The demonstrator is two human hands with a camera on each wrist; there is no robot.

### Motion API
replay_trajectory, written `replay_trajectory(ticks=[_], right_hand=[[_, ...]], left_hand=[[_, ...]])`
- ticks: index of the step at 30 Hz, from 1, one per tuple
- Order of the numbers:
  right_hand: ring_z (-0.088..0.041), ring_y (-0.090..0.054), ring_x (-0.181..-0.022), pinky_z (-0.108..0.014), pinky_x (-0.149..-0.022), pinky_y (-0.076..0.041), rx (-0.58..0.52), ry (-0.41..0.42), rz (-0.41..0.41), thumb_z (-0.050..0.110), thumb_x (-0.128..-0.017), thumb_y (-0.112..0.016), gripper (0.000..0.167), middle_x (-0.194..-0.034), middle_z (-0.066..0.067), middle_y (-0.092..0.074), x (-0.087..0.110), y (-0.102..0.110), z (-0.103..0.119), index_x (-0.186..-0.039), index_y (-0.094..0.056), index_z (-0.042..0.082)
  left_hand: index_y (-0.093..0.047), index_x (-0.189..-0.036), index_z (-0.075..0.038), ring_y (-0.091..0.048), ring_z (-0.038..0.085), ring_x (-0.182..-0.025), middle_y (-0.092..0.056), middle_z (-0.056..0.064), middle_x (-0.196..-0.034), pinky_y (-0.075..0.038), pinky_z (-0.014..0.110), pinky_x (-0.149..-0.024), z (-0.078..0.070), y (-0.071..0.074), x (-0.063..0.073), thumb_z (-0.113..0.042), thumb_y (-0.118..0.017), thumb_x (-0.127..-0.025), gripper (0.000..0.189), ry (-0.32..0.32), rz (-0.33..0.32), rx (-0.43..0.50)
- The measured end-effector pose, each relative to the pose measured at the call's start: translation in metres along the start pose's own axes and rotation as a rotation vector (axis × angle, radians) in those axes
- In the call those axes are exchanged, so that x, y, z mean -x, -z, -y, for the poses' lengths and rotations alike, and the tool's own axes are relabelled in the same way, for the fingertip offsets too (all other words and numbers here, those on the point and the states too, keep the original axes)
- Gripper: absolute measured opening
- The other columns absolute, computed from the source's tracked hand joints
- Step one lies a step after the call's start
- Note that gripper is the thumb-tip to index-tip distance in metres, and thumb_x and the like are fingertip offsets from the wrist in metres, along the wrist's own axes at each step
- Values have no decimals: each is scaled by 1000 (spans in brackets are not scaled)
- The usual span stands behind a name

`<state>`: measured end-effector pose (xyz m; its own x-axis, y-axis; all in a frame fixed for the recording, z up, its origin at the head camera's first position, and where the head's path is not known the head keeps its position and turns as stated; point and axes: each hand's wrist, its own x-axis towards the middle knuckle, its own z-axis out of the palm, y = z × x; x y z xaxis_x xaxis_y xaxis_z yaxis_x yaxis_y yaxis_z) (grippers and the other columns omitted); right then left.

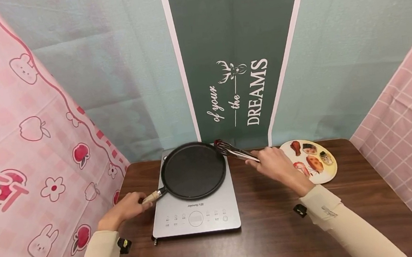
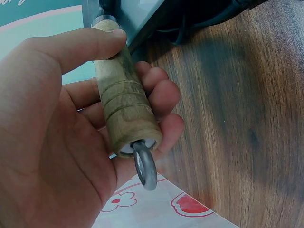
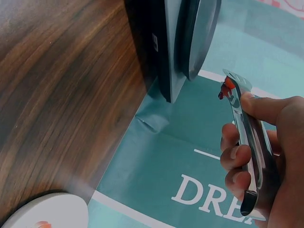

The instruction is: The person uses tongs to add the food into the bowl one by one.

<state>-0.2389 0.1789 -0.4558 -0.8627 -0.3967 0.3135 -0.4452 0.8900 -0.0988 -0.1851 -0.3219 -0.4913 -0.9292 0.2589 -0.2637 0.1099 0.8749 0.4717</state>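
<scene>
A round black flat pan point(image 1: 194, 171) lies on a silver induction cooker point(image 1: 214, 203). My left hand point(image 1: 131, 206) grips the pan's wooden handle point(image 2: 124, 95), thumb on top and fingers wrapped underneath; a metal ring hangs from its end. In my right hand point(image 1: 273, 162) I hold metal tongs point(image 3: 251, 137), gripped along both arms. Between the tongs' tips is a small red piece point(image 3: 230, 83), partly covered by the metal, so its kind cannot be told. Those tips hover near the pan's right rim, above the cooker's back right corner.
A white and yellow plate point(image 1: 326, 178) stands on the brown wooden table point(image 1: 269, 230) to the right, bearing several food pieces, among them a drumstick point(image 1: 295, 148) and a shrimp point(image 1: 301, 168). Printed cloths point(image 1: 130, 90) hang behind and at both sides.
</scene>
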Motion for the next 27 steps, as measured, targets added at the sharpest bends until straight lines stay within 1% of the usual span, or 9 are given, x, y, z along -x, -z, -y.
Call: replay_trajectory(ticks=[6, 13, 17, 19, 24, 27], right_hand=[[-34, -67, -63, -50, -55, -51, -18, 16, 5, 41, -95, -78, 25, -67, -8, -66, -5, -3, 8, -94, -75, 15], [-33, -65, -60, -48, -53, -49, -27, 47, -11, 39, -95, -79, 24, -62, -3, -62, -11, -8, 18, -90, -74, 16], [-32, -64, -59, -47, -53, -49, -41, 54, -2, 39, -95, -79, 22, -62, -1, -61, -15, -9, 24, -90, -75, 17], [-31, -63, -59, -47, -54, -50, -46, 53, 6, 39, -95, -79, 22, -62, 0, -61, -16, -10, 27, -91, -75, 18], [-32, -65, -60, -48, -55, -51, -39, 51, 14, 41, -95, -79, 25, -62, 0, -61, -19, -16, 34, -87, -73, 18], [-33, -66, -61, -49, -56, -52, -41, 52, 12, 40, -95, -79, 26, -63, -2, -63, -21, -19, 39, -84, -71, 17]], left_hand=[[-70, -102, -3, -52, 17, -71, -59, 2, -79, -42, 34, -66, 0, 0, 0, -26, -72, -97, 23, 0, -1, -4], [-71, -101, -4, -52, 17, -71, -59, 2, -79, -42, 34, -66, 1, 0, 0, -26, -72, -97, 22, 2, 3, -1], [-71, -100, -5, -52, 17, -70, -58, 2, -78, -42, 34, -66, 1, -1, -1, -25, -72, -98, 20, 19, 9, 8], [-70, -99, -5, -52, 16, -69, -58, 2, -78, -42, 33, -65, 1, -1, -1, -25, -72, -98, 20, 14, 8, 5], [-70, -98, -4, -52, 17, -70, -58, 2, -78, -42, 34, -65, 0, 0, 0, -25, -72, -98, 21, -2, 6, 2], [-70, -98, -5, -51, 17, -69, -58, 2, -77, -42, 34, -65, 1, -1, 0, -25, -72, -97, 20, 8, 3, 14]])
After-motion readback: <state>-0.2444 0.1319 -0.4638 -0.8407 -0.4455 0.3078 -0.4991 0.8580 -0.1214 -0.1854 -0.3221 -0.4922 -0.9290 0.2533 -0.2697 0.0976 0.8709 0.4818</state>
